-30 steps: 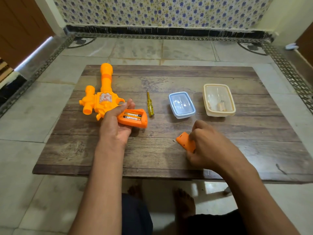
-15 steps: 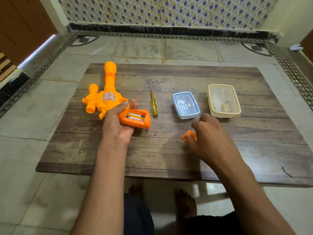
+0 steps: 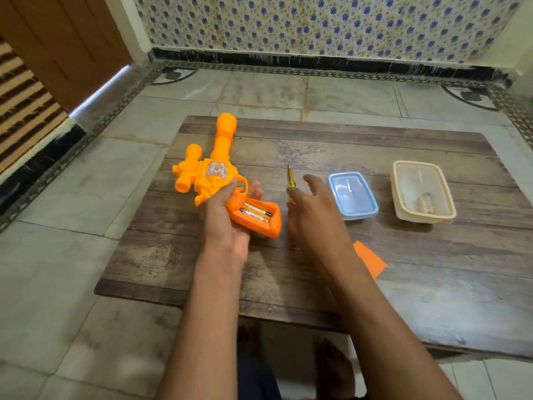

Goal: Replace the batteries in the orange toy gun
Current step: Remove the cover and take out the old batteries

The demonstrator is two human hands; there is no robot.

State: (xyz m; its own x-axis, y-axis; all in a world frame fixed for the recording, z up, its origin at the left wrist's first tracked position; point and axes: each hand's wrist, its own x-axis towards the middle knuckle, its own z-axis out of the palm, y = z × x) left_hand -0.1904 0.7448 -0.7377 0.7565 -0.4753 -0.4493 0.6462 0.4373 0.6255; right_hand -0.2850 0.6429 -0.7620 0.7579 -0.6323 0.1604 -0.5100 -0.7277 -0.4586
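Note:
The orange toy gun (image 3: 215, 174) lies on the wooden table (image 3: 432, 255), barrel pointing away. My left hand (image 3: 227, 223) grips its handle, whose battery compartment is uncovered with two batteries (image 3: 255, 212) inside. The orange battery cover (image 3: 370, 259) lies flat on the table beside my right forearm. My right hand (image 3: 313, 210) hovers just right of the handle with fingers spread and holds nothing. A yellow screwdriver (image 3: 291, 181) lies just beyond its fingertips.
A blue-lidded clear box (image 3: 353, 194) sits right of the screwdriver. Further right stands an open cream box (image 3: 422, 192) with batteries inside. The low table stands on a tiled floor. My feet show under its near edge.
My right hand let go of the orange cover, left it on the table, and moved up and left toward the gun handle. My left hand keeps its grip.

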